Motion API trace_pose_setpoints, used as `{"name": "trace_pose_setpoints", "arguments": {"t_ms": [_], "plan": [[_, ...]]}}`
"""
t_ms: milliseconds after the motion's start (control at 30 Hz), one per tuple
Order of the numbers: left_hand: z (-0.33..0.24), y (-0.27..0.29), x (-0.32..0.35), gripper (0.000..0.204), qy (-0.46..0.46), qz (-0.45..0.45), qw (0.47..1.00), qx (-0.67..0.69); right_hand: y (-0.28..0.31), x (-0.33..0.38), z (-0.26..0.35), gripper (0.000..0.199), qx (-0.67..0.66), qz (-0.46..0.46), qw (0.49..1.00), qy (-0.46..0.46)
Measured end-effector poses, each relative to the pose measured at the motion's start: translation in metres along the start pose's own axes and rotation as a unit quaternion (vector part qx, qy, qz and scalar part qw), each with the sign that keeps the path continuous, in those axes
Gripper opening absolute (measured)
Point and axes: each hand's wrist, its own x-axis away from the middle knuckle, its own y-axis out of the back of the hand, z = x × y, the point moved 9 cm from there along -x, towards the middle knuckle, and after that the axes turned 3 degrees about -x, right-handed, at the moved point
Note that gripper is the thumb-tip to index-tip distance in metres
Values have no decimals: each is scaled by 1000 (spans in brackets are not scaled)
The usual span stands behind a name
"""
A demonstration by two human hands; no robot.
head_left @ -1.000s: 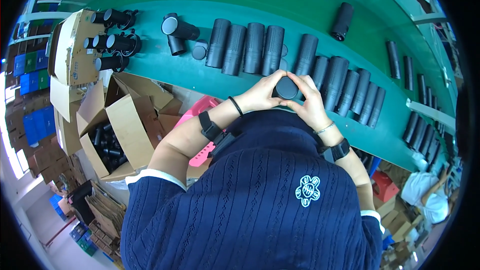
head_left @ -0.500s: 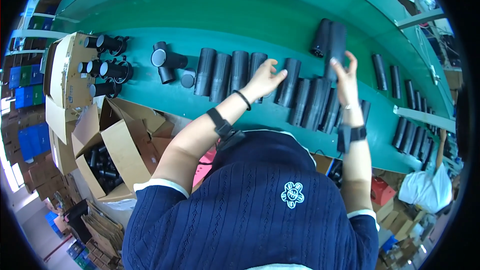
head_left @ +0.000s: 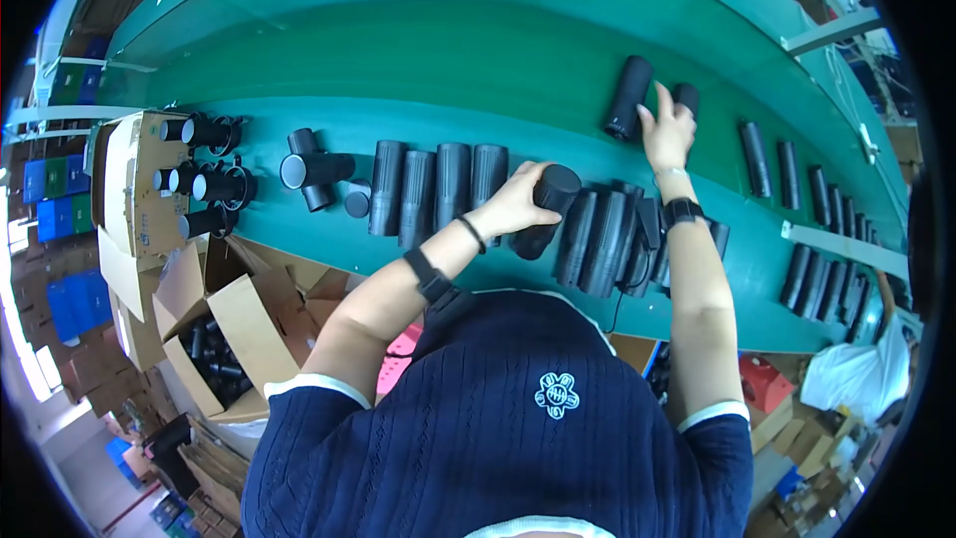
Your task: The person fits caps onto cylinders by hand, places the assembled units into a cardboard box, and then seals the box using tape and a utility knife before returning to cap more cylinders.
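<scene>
Black matte cylindrical tube [head_left: 543,209] lies tilted at the near edge of the green conveyor belt [head_left: 418,50], clasped around its upper end by the left hand [head_left: 516,201]. Just left, four ribbed black tubes [head_left: 438,184] lie parallel. Farther right, the right hand [head_left: 667,132] rests with spread fingers between two smooth black cylinders [head_left: 629,98], gripping neither. Beyond them, the belt surface lies open.

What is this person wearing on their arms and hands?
Both hands are bare, left hand and right hand. Each wrist carries a black band like a watch; the left forearm has a second black strap and a thin dark bracelet. Short navy knit sleeves end in white trim.
</scene>
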Motion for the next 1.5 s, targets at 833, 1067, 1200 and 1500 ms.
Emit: {"name": "trace_pose_setpoints", "arguments": {"t_ms": [833, 1067, 1200, 1500], "plan": [[-48, -30, 85, 70, -100, 144, 980, 98, 30, 221, 120, 10, -629, 359, 674, -149], [-56, -22, 95, 71, -177, 44, 983, 20, 38, 223, 114, 16, -555, 275, 770, -153], [-39, -20, 86, 71, -83, 46, 992, -83, 89, 216, 153, 43, -395, 211, 894, 14], [-34, -29, 97, 67, -107, 46, 993, -31, 55, 237, 138, 60, -485, 330, 809, -41]]}}
